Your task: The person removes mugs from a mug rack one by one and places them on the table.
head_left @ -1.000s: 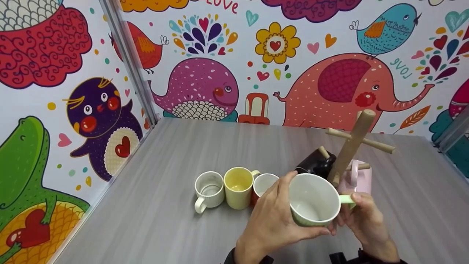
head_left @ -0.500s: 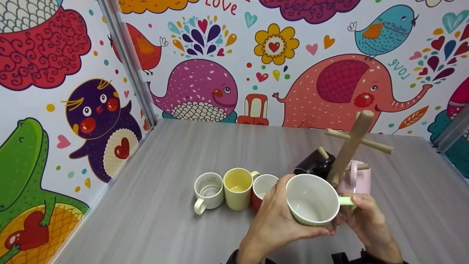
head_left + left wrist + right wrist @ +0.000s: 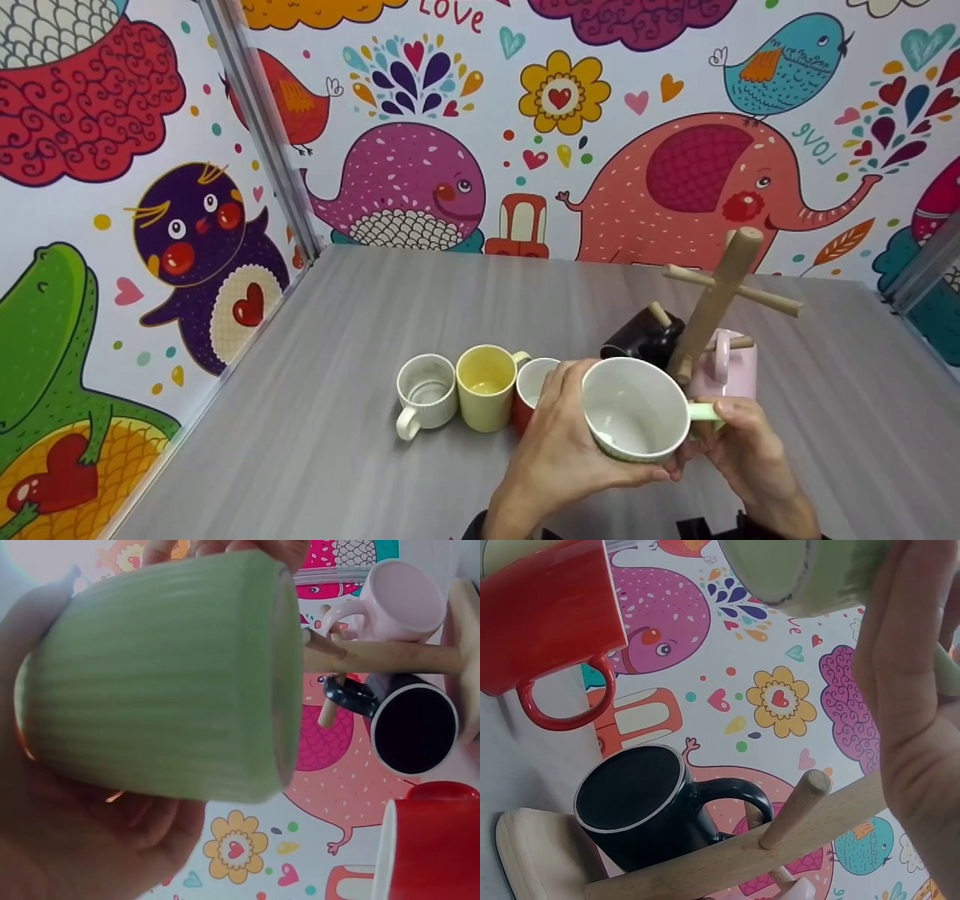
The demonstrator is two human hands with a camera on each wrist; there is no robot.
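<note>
A light green ribbed mug (image 3: 165, 682) with a white inside is held up off the table between both hands. My left hand (image 3: 551, 450) grips its body, fingers and thumb curled round the left side and underneath. On the right, my right hand (image 3: 754, 442) pinches the green handle (image 3: 703, 412) between thumb and fingers. Behind the mug stands a wooden mug tree (image 3: 716, 292) with pegs. A black mug (image 3: 641, 795) and a pink mug (image 3: 731, 367) hang on its lower pegs, and its upper crossbar pegs carry nothing. The mug's mouth faces the head camera.
Left of the hands, a white mug (image 3: 426, 394), a yellow mug (image 3: 486, 405) and a red mug (image 3: 551, 622) stand in a row on the grey table (image 3: 322, 450). The left hand partly covers the red one. A patterned wall (image 3: 420, 75) closes off the back.
Both hands and the green mug have shifted very slightly left in the head view. The grip on the mug looks the same, and the other mugs stay where they were.
</note>
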